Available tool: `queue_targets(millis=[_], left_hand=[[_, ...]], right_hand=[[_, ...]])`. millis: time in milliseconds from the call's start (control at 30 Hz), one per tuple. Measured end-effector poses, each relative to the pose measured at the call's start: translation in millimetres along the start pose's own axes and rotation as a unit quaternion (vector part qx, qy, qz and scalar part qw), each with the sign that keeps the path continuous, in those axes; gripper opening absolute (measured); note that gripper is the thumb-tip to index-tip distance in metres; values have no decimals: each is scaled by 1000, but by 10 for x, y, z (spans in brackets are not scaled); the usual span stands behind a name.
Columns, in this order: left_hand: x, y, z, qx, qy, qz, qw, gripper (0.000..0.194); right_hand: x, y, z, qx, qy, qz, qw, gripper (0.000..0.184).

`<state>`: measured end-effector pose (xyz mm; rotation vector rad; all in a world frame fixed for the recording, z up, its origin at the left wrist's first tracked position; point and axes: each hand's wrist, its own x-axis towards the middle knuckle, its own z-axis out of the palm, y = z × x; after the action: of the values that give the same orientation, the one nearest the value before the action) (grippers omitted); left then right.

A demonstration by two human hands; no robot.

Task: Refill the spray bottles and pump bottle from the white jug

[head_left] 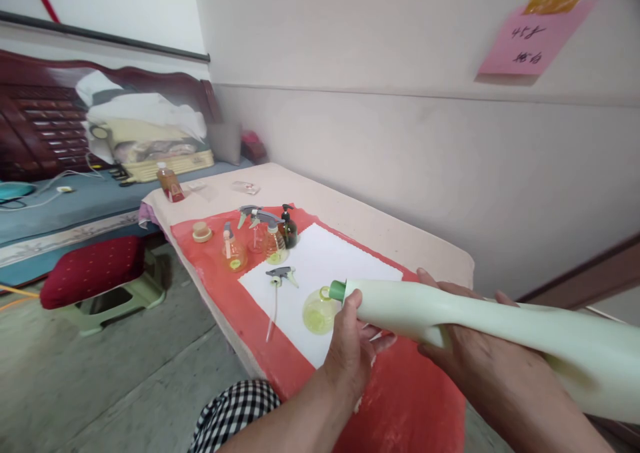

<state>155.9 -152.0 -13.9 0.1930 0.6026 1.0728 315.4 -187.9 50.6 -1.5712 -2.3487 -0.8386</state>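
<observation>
My right hand (480,359) grips the big pale bottle (450,313) by its waist, tipped over the tabletop's near edge; left hand (353,349) pinches its green cap (337,290) above the round yellow flask (319,311); smooth plastic, likely slippery and heavy; its base runs out of frame, contents unseen.

We see a large pale-green plastic bottle (480,323) with a green cap, lying nearly level in the air, neck pointing left toward a round yellow-tinted clear flask (319,311) standing open on white paper.
</observation>
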Motion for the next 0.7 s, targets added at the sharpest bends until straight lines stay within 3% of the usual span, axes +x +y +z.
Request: queue_targets(millis=[533,700], left_hand=[[-15,23,23,-7,-13,-8,1000,57],[-16,37,34,-9,-10,-11,1000,56]], right_hand=[[7,-28,-21,-19,-39,-12,999,63],[38,-38,-61,-8,-16,-8,1000,64]])
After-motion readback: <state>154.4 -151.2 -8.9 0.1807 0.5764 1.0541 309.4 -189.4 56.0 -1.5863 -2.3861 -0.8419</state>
